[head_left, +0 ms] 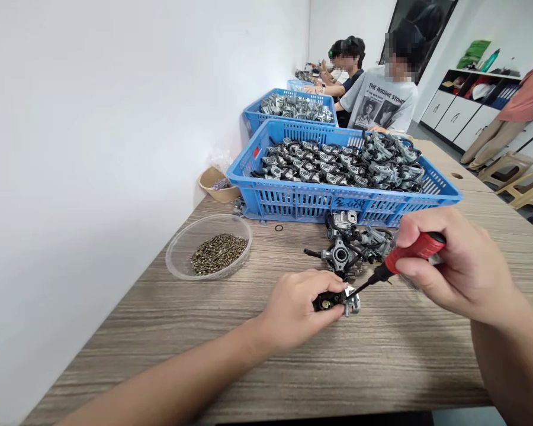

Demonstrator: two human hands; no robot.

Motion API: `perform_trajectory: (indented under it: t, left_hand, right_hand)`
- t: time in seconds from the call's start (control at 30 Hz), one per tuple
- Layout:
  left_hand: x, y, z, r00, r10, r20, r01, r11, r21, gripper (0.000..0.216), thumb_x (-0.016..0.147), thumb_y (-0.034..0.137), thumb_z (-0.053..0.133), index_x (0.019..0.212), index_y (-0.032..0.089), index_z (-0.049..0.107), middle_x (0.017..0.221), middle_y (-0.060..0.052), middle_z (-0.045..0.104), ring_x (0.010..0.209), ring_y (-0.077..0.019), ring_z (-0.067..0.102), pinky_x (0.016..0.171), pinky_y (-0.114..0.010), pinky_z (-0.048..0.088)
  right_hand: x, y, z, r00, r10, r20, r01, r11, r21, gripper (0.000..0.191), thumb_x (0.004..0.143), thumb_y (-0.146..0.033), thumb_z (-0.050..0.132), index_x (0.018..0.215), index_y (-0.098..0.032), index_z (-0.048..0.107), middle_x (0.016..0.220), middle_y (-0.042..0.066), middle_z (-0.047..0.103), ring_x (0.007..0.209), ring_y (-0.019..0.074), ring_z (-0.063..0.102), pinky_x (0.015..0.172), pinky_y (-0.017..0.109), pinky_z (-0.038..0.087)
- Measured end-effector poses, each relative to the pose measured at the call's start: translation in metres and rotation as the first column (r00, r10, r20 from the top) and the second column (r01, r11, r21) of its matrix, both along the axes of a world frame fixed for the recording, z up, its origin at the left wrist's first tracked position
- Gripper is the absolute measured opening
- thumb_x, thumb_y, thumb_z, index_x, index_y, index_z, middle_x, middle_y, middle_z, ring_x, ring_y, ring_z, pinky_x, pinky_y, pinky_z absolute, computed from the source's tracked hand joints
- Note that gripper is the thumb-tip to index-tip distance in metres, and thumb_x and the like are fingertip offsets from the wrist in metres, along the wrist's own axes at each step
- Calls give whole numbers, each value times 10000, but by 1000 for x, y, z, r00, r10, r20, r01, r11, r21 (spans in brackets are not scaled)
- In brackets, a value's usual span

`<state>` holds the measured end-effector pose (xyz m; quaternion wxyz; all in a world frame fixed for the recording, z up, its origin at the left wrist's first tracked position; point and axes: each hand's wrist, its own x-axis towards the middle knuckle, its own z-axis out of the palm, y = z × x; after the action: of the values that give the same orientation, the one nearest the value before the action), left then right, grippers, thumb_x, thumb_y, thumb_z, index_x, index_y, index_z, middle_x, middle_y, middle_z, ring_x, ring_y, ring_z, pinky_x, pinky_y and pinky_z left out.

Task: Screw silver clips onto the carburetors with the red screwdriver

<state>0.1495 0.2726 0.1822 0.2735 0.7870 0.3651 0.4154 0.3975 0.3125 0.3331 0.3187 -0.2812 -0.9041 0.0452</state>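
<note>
My left hand (299,305) is closed around a small carburetor (352,303) on the wooden table, its metal end and a brass part showing between the fingers. In my right hand (462,266) is a red and black screwdriver (411,253), gripped by the handle. The screwdriver's shaft slants down to the left, and its tip meets the carburetor near my left fingertips; the exact contact spot is too small to make out. Just behind my hands, more carburetors (341,255) with black hoses lie in a loose group.
A clear round tub (173,260) of brass screws (217,254) stands on the left. Behind, a blue crate (293,198) holds rows of carburetors, with another blue crate (253,118) beyond. A black rubber ring (279,228) lies before the crate. Co-workers (382,94) sit farther back.
</note>
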Motion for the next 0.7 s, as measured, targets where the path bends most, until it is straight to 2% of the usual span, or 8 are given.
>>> perform_trajectory:
  t: [0.07,0.13,0.27,0.33,0.43,0.53,0.6,0.7]
  left_hand:
    - [2,-2,1,998,29,-49,-28,999,19,280,848,174,928,1093,245,812,1134,-5,895,978,-235,864,877,-324,663]
    - [3,-4,2,995,38,-88,-36,999,25,262,851,198,925,1083,250,816,1124,2,897,947,-240,864,855,-338,666]
    - [6,-3,2,991,53,-119,-56,998,-20,260,840,243,931,1079,266,831,1131,10,898,948,-249,867,868,-359,672]
    - [7,-2,2,989,72,-130,-79,996,-45,263,830,246,930,1075,274,840,1129,9,899,965,-258,868,890,-371,674]
    - [9,-3,2,986,94,-141,-104,993,-65,245,827,254,923,1060,280,851,1111,7,901,958,-265,869,897,-376,676]
    - [11,-5,2,987,102,-125,-111,992,-66,242,816,242,930,1044,284,860,1082,5,903,946,-265,869,895,-368,674]
    - [13,-7,3,990,101,-94,-107,993,-59,191,810,199,930,970,274,860,1074,8,903,942,-253,867,898,-355,667]
    - [15,-10,4,993,95,-68,-98,994,-48,146,820,144,913,875,262,848,1080,18,901,943,-231,861,901,-336,656]
  right_hand:
    - [0,-2,-10,997,-56,-49,58,998,35,141,1153,-405,559,1091,-283,523,802,-35,662,582,125,590,561,293,473]
    - [1,-8,-16,987,-117,-112,114,993,-34,110,1168,-362,493,1101,-276,509,868,-5,647,686,144,622,630,299,521]
    - [6,-33,-12,972,-84,-220,11,950,-313,98,1174,-338,461,1212,-281,530,1375,117,648,1223,237,710,899,338,668]
    - [9,-48,-9,972,-48,-228,-48,917,-396,105,1169,-286,471,1244,-291,544,1494,119,626,1339,244,696,953,320,687]
    - [14,-64,-14,957,-31,-288,-100,897,-430,144,1164,-203,472,1238,-290,560,1280,86,746,1299,211,743,1012,287,682]
    - [16,-71,-28,897,-104,-429,-80,917,-391,120,1154,-180,518,1197,-272,582,1059,45,764,1226,202,787,1084,302,660]
    - [15,-74,-34,865,-179,-468,-11,927,-374,81,1144,-194,567,1172,-268,585,1031,33,767,1131,182,814,1031,269,669]
    - [10,-81,-30,875,-274,-399,125,924,-360,65,1135,-258,622,1183,-273,579,1056,34,796,1022,158,819,895,226,672]
